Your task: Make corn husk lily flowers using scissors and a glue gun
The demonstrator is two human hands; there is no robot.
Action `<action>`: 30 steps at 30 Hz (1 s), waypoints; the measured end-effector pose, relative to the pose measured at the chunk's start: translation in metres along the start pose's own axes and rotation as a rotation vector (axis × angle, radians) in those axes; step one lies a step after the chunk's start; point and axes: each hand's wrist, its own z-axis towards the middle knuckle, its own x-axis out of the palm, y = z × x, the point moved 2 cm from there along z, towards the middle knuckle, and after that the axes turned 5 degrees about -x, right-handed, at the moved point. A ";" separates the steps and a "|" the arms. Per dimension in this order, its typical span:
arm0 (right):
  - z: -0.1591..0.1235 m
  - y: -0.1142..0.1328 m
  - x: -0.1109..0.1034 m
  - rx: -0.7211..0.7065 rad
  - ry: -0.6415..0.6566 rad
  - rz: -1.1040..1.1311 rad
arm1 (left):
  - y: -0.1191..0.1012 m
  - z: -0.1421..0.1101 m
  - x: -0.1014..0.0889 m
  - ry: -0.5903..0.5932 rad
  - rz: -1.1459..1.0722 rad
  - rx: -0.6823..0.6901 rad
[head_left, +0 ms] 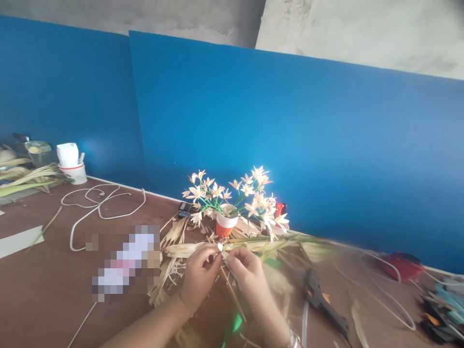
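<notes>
Left of the orange-and-white paper cup (227, 223) filled with pale, pointed-petal flowers (249, 190) on green stems, a white cable (98, 205) lies looped on the brown tabletop (39, 304). Just in front of the cup, the left hand (201, 276) pinches a small white piece (220, 247) between thumb and forefinger. Beside it, the right hand (247, 271) has thumb and forefinger drawn together; what they grip, I cannot tell. Dry, straw-coloured husks (174, 251) spread around the cup. To its right in front lies a black glue gun (324, 304).
</notes>
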 end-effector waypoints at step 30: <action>0.005 0.010 -0.009 -0.012 -0.083 0.048 | 0.005 -0.002 0.008 0.154 -0.201 -0.366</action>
